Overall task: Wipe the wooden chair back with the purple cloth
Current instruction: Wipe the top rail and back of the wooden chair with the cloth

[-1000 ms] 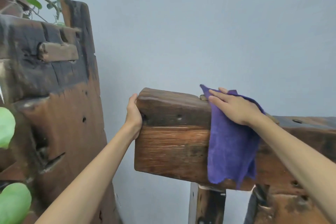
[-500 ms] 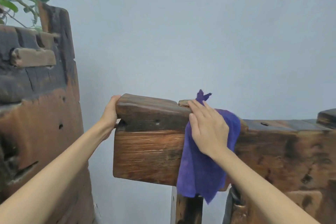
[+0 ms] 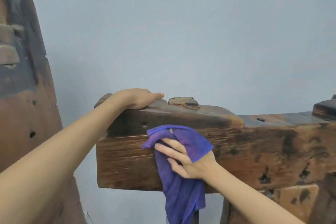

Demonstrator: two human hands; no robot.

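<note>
The wooden chair back (image 3: 125,162) is a thick dark-brown beam that runs from the middle of the view to the right edge. My left hand (image 3: 138,99) lies on its top edge near the left end, fingers stretched over the wood. My right hand (image 3: 181,158) presses the purple cloth (image 3: 181,192) flat against the beam's front face, fingers spread. Part of the cloth folds over the back of that hand, and the rest hangs down below the beam's lower edge.
A tall weathered wooden slab (image 3: 25,96) stands close on the left. A wooden peg (image 3: 182,101) sticks up from the beam's top, and a second raised block (image 3: 325,109) sits at the far right. A plain grey wall (image 3: 181,32) is behind.
My right hand has slid the cloth from the beam's top edge down onto its front face. My left hand has shifted from the beam's left end onto its top.
</note>
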